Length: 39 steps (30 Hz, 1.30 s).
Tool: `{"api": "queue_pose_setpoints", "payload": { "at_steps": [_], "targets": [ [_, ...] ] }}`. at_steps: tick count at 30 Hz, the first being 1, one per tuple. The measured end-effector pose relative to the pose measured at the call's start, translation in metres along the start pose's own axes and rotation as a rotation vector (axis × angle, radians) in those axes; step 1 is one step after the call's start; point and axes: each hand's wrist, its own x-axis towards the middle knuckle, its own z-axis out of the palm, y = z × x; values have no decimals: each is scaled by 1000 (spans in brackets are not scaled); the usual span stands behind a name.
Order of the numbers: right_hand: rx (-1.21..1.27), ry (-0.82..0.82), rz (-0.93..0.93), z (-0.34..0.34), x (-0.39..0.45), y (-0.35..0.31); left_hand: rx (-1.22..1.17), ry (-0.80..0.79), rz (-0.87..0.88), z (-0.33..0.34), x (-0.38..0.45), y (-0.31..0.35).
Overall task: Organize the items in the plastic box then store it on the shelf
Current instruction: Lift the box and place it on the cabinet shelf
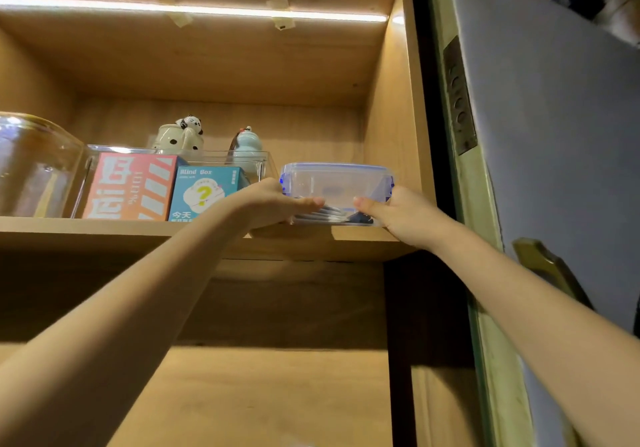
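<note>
A clear plastic box (pixel 337 183) with a blue-clipped lid sits at the right end of a wooden shelf (pixel 138 235), with flat items lying in its bottom. My left hand (pixel 277 202) holds the box's left side, thumb across the front. On the other side my right hand (pixel 398 211) grips the box's right end, its thumb also on the front face. Both arms reach up from below.
To the left on the same shelf stands a clear bin (pixel 173 159) holding an orange carton (pixel 131 187) and a teal "Blind Box" carton (pixel 204 190), with two ceramic figures behind. A glass jar (pixel 31 166) is far left. The cabinet's side wall (pixel 391 135) is close on the right.
</note>
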Motion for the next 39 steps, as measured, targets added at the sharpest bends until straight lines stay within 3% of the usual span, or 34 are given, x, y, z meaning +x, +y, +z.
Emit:
{"api": "queue_pose_setpoints", "payload": {
  "at_steps": [6,11,17,28,39],
  "targets": [
    [-71,-11,14,8,7,-1,28,-43,-71,-2,11,0],
    [-54,-8,6,9,7,-1,126,73,-114,3,10,2],
    [-93,61,4,12,6,1,136,84,-135,6,6,7],
    [-171,157,13,16,-1,-2,191,81,-33,9,8,1],
    [-51,64,37,2,-32,-18,237,37,52,4,-12,-8]
  ]
}}
